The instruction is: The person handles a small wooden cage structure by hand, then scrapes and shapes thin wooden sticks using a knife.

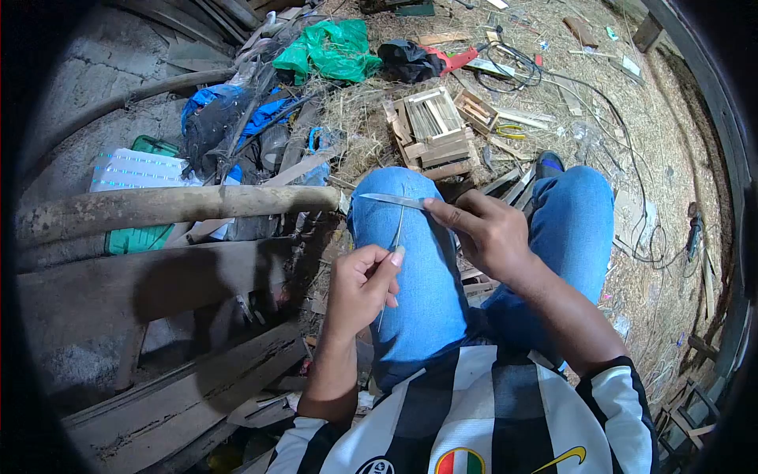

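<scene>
Over my left knee, my right hand is closed around a knife, its handle hidden in the fist. The knife's blade points left and lies across a thin strip, which looks like a narrow sliver of wood or bamboo. My left hand pinches that strip between thumb and fingers. Its upper end runs past the blade, and its lower end shows below my fingers. Both hands are above the blue jeans on my left leg.
A thick bamboo pole runs in from the left to near my left knee. Ahead stand small wooden crates of slats. Beyond are a green plastic bag, a red power tool and a black cable. Wood scraps litter the ground.
</scene>
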The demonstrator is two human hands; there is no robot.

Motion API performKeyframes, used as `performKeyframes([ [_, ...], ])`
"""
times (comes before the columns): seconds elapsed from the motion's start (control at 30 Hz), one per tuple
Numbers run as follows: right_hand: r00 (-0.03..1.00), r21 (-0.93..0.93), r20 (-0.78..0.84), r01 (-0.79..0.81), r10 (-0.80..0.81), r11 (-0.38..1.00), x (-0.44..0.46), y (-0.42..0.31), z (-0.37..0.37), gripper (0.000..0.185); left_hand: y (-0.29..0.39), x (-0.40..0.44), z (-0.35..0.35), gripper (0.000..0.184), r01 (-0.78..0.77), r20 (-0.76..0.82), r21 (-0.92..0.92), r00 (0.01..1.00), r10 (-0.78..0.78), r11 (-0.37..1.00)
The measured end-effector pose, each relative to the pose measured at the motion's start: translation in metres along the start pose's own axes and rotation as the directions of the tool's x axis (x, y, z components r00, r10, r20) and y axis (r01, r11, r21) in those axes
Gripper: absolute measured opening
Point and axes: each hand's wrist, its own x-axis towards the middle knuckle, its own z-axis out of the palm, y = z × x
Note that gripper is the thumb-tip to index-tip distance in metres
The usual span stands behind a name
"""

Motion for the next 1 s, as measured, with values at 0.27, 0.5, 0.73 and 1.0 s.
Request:
performKeyframes([
  [0.27,0.991,0.074,0.010,0.130,-0.131,0.989,-0.002,-0.018,-0.002,0.062,-0.002,0.000,0.001,0.025,0.011,-0.023,-0.011,1.000,-0.011,1.000],
  [0.5,0.992,-0.030,0.042,0.124,-0.123,0.992,-0.002,-0.011,-0.006,0.058,-0.001,0.000,0.003,0.025,0.007,-0.018,-0.019,1.000,-0.008,1.000],
  [0.73,0.983,0.002,0.039,0.179,-0.179,0.984,-0.004,-0.015,-0.006,0.057,-0.001,-0.001,0.001,0.026,-0.023,-0.008,-0.018,1.000,0.023,1.000],
  [1.0,0.986,0.025,0.076,0.148,-0.150,0.989,-0.001,-0.014,-0.005,0.056,-0.003,0.002,-0.005,0.030,0.022,0.059,-0.057,0.998,-0.019,0.998],
])
